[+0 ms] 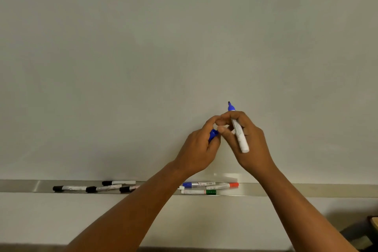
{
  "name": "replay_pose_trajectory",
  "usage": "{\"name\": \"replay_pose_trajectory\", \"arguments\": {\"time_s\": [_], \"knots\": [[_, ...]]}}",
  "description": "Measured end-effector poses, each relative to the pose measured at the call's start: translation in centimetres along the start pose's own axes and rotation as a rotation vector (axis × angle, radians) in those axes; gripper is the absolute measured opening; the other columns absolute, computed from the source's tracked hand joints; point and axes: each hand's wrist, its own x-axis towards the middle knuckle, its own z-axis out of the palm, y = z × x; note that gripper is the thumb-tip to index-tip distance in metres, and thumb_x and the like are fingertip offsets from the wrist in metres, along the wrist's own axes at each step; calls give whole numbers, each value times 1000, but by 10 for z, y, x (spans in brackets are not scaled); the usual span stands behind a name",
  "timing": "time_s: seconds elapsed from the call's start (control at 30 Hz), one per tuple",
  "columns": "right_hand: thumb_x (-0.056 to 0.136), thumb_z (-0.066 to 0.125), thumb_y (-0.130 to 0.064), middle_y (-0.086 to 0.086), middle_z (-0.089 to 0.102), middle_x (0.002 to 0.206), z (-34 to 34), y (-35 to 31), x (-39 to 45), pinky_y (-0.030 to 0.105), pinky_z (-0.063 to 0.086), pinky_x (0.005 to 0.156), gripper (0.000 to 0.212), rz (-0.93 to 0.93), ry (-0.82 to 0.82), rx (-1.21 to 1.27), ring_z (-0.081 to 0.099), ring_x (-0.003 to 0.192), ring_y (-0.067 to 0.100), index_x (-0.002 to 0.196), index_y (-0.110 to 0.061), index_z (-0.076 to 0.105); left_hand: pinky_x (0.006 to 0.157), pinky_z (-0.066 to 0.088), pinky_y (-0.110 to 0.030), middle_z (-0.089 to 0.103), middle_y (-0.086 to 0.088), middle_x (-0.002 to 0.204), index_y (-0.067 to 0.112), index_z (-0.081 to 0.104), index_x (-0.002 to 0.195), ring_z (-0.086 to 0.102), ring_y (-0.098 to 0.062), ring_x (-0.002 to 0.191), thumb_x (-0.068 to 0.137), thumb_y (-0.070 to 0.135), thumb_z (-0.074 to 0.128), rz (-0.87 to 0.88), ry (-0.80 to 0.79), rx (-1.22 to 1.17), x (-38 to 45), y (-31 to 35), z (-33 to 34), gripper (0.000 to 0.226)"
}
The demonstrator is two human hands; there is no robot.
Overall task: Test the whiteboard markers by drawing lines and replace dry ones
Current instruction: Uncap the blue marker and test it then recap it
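Right hand (245,137) grasping uncapped white blue-tipped marker (239,131), tip up near grey whiteboard (184,47); left hand (199,147) clenched around blue plastic cap (212,134).

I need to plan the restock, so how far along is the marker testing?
Barely begun. Done: the blue marker is uncapped in the right hand; its blue cap sits in the left hand. In hand: the tip points at the whiteboard, which shows no line yet. Left: the four black markers, another blue, a red marker and a green marker lie capped in the tray.
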Motion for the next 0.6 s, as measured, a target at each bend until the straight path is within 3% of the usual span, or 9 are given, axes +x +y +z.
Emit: {"name": "replay_pose_trajectory", "arguments": {"time_s": [0.1, 0.2, 0.3, 0.37, 0.43, 0.5, 0.6], "knots": [[95, 65, -33, -8, 66, 94, -8, 1, 3, 33, 55, 76, 23, -64, -59, -67, 63, 85, 13, 113, -41, 53, 59, 49, -22, 66, -3, 78, 21, 42, 146, 54, -12, 59, 102, 18, 45, 56, 22, 9, 6, 10, 2, 44], [94, 64, -37, -20, 62, 92, -16, -4, 6, 19, 51, 73, 29, -105, -66, -62, 61, 84, 9, 108, -58, 50, 59, 44, -15, 59, 8, 70, 21, 41, 146, 53, -9, 58, 104, 15, 46, 100, 21, 28, 12, 17, -2, 43], [95, 63, -34, -14, 64, 89, -22, -7, 15, 15, 50, 69, 25, -109, -35, -39, 62, 82, 10, 105, -53, 51, 61, 48, -17, 60, 8, 73, 23, 42, 147, 54, -10, 60, 102, 17, 49, 144, 5, 79, 21, 24, -9, 46], [94, 61, -38, -12, 64, 88, -23, -16, 21, 12, 49, 70, 18, -135, -14, -55, 62, 82, 9, 105, -48, 51, 66, 54, -24, 60, 10, 79, 20, 56, 136, 52, -9, 64, 96, 22, 54, 219, 106, 261, 29, 28, -19, 40], [92, 61, -42, -8, 65, 91, -25, -21, 26, 11, 48, 73, 17, -154, 5, -91, 63, 82, 11, 107, -38, 55, 72, 57, -31, 64, 6, 92, 15, 66, 121, 53, -8, 83, 90, 28, 59, 327, 215, 483, 39, 29, -28, 34], [90, 63, -41, 0, 68, 97, -25, -26, 31, 13, 48, 77, 28, -172, 46, -132, 64, 84, 13, 111, -24, 62, 94, 52, -36, 65, 0, 124, 15, 64, 127, 52, -19, 119, 90, 37, 56, 388, 213, 645, 51, 30, -39, 44], [92, 68, -38, 2, 69, 99, -17, -50, 49, 13, 45, 79, 31, -259, 122, -187, 63, 85, 16, 112, -15, 66, 114, 29, -45, 39, -7, 158, 15, 54, 142, 23, -29, 150, 90, 40, 52, 410, 200, 823, 74, 39, -70, 58]]}}
